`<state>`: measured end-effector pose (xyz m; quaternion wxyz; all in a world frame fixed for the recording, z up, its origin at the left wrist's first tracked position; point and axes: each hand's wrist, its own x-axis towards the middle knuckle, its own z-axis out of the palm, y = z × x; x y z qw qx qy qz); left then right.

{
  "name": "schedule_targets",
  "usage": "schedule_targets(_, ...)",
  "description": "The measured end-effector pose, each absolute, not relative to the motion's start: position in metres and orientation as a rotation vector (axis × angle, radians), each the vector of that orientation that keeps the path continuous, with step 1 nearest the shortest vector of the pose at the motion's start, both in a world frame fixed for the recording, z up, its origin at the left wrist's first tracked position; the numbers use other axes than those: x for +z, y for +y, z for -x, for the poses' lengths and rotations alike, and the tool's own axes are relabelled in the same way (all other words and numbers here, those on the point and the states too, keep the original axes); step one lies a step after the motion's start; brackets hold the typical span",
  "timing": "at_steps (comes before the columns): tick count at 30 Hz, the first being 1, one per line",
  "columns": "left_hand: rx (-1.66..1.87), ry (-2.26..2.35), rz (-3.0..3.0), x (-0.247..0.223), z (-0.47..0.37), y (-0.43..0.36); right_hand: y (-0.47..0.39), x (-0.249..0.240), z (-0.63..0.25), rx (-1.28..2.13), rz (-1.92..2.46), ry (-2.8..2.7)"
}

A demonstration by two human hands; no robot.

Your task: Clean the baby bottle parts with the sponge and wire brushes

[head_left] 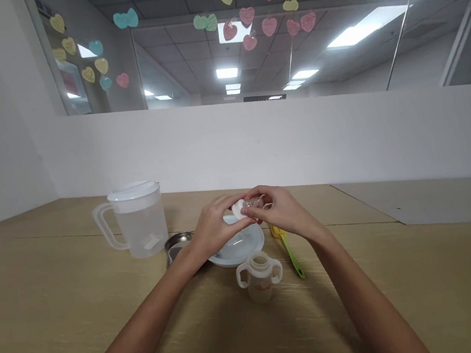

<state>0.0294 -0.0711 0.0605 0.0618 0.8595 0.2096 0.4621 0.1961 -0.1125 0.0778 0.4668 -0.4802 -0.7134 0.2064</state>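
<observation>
Above a pale plastic bowl (249, 249), both hands meet around a small bottle top. My left hand (213, 228) is closed on its white collar (238, 209). From the other side, the fingers of my right hand (280, 210) pinch the clear teat (254, 203), partly covering it. Just in front of the bowl, a baby bottle (260, 289) with two side handles and red print stands upright, its mouth uncovered. The bowl holds something clear that I cannot make out.
A lidded clear pitcher (142, 224) stands at the left. Beside the bowl, a steel dish (178, 240) is partly behind my left arm. A bottle brush (293, 260) with a green handle and yellow head lies to the right. A white wall (231, 147) backs the table.
</observation>
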Motion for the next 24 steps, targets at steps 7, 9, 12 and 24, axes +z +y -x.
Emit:
schedule_targets(7,1.694,0.655,-2.568,0.058,-0.033,-0.078,-0.112,0.075,-0.193,0.396,1.116,-1.764)
schedule_targets(9,1.783,0.697,-2.521,0.057,-0.035,-0.082,-0.108,0.071,-0.19,0.263,1.12,-1.764)
schedule_targets(12,1.827,0.743,-2.494,0.058,-0.037,-0.089,-0.103,0.066,-0.187,0.185,1.111,-1.804)
schedule_targets(24,1.774,0.867,-2.544,0.051,-0.037,-0.088,-0.106,0.067,-0.187,0.341,1.037,-1.951)
